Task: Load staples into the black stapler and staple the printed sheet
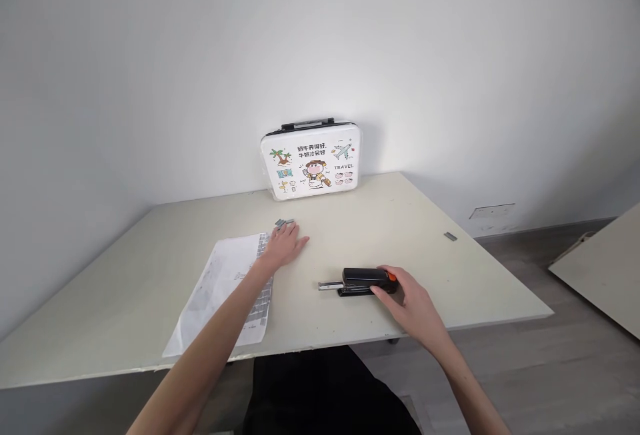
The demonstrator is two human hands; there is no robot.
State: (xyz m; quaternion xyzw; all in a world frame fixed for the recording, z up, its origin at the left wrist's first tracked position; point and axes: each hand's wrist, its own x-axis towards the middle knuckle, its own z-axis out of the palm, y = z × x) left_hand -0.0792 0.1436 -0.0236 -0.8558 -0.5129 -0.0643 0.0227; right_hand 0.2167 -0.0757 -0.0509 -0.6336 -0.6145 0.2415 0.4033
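My right hand (414,306) is closed around the rear of a black stapler (363,278) with an orange tab. The stapler lies on the table with its metal staple tray (330,286) sticking out of the front, to the left. Farther back, my left hand (283,247) reaches over the top right corner of some white printed sheets (225,282). Its fingers are apart, with their tips at a few small grey staple strips (281,222). Whether the fingertips touch the strips is hard to make out.
A white case (316,165) with cartoon prints and a black handle leans against the wall at the back of the pale table (360,228). Another grey staple strip (451,236) lies near the right edge. A wall socket plate (493,211) is beyond that edge.
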